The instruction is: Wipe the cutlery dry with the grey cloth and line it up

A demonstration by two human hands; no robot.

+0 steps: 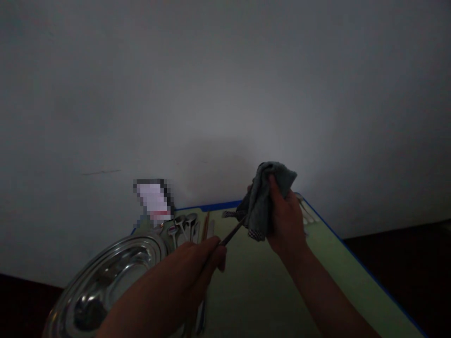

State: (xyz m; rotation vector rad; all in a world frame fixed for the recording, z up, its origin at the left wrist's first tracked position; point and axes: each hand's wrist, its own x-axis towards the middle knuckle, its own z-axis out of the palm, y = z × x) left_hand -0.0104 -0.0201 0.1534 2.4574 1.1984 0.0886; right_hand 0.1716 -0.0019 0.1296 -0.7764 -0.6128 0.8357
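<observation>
My left hand point(206, 256) is closed around the end of a thin metal utensil handle point(232, 233), which slants up to the right. The utensil's far end goes into a folded grey-green cloth point(260, 202) with a checked edge, so its kind is hidden. My right hand point(287, 218) grips the cloth from the right side, its fingers pressed into the folds. Both hands are above the table. Left of my left hand, several spoons point(190, 218) lie on the table, with a pair of chopsticks point(205, 227) beside them.
A large shiny metal basin point(84, 281) stands at the table's left, partly behind my left forearm. The pale green table point(246, 291) has a blue edge and meets a grey wall point(225, 94). A blurred-out device point(153, 199) leans there. Forks point(308, 216) lie at the right edge.
</observation>
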